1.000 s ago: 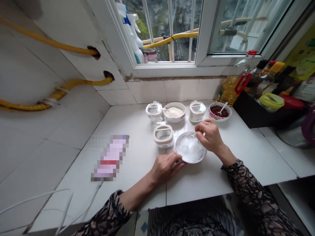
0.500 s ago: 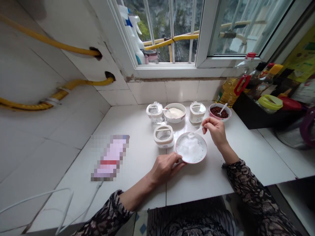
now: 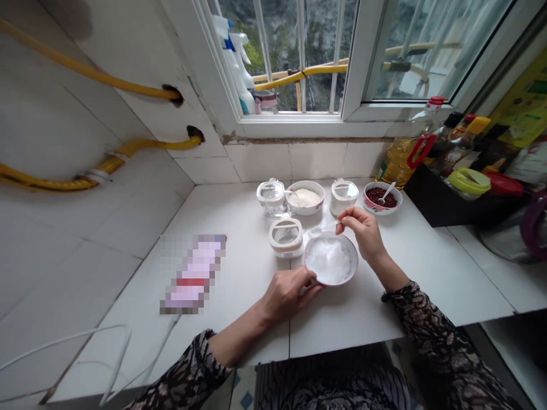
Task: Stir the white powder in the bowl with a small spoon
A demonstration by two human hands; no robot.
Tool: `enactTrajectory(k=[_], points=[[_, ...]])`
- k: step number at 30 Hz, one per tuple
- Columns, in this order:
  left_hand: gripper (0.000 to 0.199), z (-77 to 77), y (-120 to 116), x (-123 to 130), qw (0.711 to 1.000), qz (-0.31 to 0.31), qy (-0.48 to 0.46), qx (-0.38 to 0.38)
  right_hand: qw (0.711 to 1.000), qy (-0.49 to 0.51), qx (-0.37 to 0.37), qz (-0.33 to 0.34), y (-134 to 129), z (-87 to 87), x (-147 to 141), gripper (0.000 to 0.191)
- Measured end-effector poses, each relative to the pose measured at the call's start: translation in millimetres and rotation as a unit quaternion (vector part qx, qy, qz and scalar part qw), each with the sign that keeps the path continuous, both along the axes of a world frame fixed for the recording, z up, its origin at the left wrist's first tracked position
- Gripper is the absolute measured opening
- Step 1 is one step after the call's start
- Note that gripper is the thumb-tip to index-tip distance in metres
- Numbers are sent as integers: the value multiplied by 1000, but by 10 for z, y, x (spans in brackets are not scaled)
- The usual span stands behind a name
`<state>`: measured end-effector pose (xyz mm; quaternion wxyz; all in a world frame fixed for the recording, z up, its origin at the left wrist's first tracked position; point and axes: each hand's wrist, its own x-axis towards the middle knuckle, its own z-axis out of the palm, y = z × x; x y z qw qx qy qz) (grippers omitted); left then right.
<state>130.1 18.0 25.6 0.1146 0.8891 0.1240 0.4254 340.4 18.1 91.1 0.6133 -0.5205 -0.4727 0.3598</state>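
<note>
My left hand (image 3: 290, 289) grips the near left rim of a bowl (image 3: 354, 272) that stands on the counter. White granules (image 3: 330, 257) are heaped in the bowl; whether salt or sugar I cannot tell. Between the thumb and fingers of my right hand (image 3: 361, 229) is the handle of a small white spoon (image 3: 317, 230), its head above the bowl's far left rim. Just left of the bowl stands a clear jar (image 3: 285, 238) with a pale rim. Behind it are a second jar (image 3: 272, 196), a bowl of white powder or grains (image 3: 306, 197) and a third jar (image 3: 343, 196).
A bowl of dark red dried pieces (image 3: 382, 197) with a white spoon stands at the back right. Beyond it are an oil bottle (image 3: 397, 162) and a black box (image 3: 436, 196) of bottles. On the left lies a blurred-out purple object (image 3: 194, 276) with a white cable (image 3: 164, 336).
My right hand has moved left with the spoon, from over the granules to the bowl's far left rim, toward the near jar. My left hand stays on the bowl.
</note>
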Motion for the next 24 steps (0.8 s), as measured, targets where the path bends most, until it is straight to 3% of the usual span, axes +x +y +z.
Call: enactTrajectory(k=[3,5,8,10,13,17,20,24], points=[[12,-4,1,3,1000,-4,2,-1,997,-60,41,19,-2,1,-168,8],[13,-4,2,4,1000,-1,0,0,977,-185,104,15,-8,-12,-275,6],[13,-4,2,7,1000,5,-4,8,893,-394,213,39,-17,-30,-370,16],[14,-8,2,8,1000,8,-7,12,854,-448,258,51,-26,-19,-368,20],[13,-14,3,5,1000,6,-4,11,867,-414,278,16,-58,45,-263,17],[11,-12,5,-3,1000,3,2,5,893,-359,257,-84,-125,135,-19,15],[10,-9,6,-9,1000,-2,4,5,873,-399,257,-107,-156,139,116,18],[10,-10,5,-14,1000,1,0,-2,850,-452,257,-89,-138,49,137,15]])
